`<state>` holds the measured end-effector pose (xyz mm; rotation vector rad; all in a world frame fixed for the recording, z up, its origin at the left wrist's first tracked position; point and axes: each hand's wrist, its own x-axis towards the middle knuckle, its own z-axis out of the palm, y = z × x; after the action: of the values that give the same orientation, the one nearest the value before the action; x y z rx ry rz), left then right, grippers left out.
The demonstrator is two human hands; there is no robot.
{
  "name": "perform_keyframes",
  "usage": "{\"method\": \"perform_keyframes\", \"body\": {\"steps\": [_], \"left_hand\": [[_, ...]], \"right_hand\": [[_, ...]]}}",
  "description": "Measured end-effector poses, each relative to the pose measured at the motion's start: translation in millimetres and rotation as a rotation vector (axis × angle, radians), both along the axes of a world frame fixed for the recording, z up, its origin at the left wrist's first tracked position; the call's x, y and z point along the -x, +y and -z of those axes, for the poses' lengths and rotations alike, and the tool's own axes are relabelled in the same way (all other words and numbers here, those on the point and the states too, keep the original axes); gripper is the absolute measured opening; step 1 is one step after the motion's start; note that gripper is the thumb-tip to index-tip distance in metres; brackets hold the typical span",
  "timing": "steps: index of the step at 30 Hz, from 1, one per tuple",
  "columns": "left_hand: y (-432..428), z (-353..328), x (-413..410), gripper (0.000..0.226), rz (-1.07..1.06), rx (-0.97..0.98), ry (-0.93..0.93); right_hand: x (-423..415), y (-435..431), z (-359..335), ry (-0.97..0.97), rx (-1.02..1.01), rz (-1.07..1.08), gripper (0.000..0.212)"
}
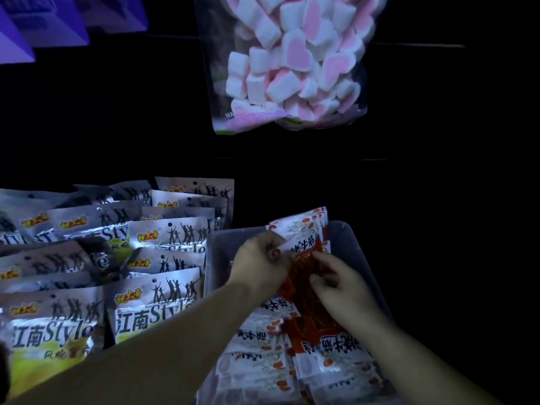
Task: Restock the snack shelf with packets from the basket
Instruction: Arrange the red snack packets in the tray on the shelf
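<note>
The red-and-white snack packets (306, 232) stand as a small bunch at the back of the clear basket (355, 238), with more lying flat below. The left hand (260, 258) pinches the bunch's top corner, and the right hand (339, 285) grips its red front with curled fingers. The silver packs (152, 314) beside the basket read "江南Style".
</note>
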<state>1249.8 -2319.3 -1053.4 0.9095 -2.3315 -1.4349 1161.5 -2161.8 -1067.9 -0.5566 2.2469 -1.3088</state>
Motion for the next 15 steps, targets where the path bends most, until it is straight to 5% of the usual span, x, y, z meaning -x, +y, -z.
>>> {"method": "perform_keyframes", "body": {"steps": [6,15], "left_hand": [[-1.9,7.9,3.1,0.016,-0.080,-0.105,0.073],[-0.7,-22.7,-17.1,0.006,-0.300,-0.362,0.264]], "right_hand": [[1.6,-10.9,-1.4,0.066,0.051,0.111,0.062],[0.6,-12.3,-1.9,-0.081,-0.012,0.085,0.062]]}}
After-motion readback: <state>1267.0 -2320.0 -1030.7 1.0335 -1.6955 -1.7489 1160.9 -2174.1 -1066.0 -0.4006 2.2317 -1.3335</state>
